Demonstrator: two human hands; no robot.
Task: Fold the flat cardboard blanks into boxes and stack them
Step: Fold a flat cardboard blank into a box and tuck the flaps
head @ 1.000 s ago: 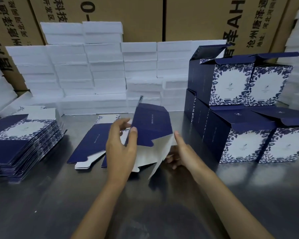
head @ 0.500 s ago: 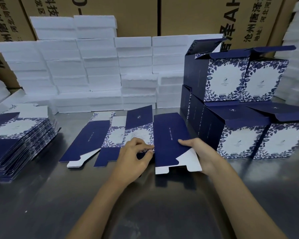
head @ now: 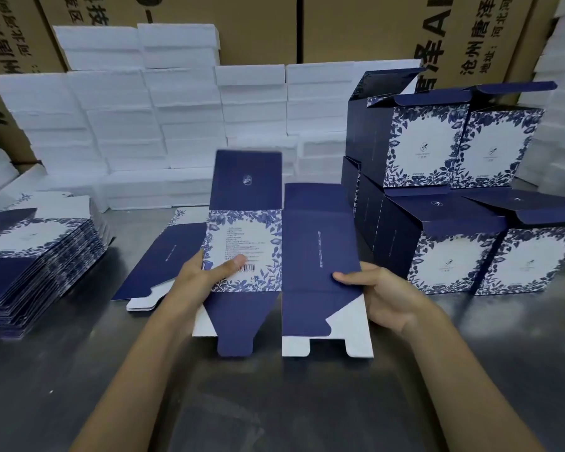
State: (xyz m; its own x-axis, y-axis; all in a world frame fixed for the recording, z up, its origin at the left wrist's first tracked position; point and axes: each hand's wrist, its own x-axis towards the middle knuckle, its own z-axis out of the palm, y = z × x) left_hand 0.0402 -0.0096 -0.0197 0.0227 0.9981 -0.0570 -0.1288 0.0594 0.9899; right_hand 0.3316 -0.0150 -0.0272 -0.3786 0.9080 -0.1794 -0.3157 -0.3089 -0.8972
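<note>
- Fingers [head: 234, 263] of the left hand [head: 198, 278] are clamped on the floral panel of a cardboard blank [head: 320, 256], thumb on its printed face near the barcode, the rest hidden behind.
- Right hand [head: 387, 296] pinches the blank's navy panel at its right edge, thumb on the front.
- Both hands hold the blank upright above the metal table [head: 274, 402], spread open, bottom flaps hanging down.
- Another blank [head: 157, 259] lies flat on the table behind the left hand.
- A stack of flat blanks [head: 30, 256] sits at the left.
- Folded boxes [head: 454, 190] stand stacked two high at the right.
- White foam blocks [head: 144, 125] are piled along the back.
</note>
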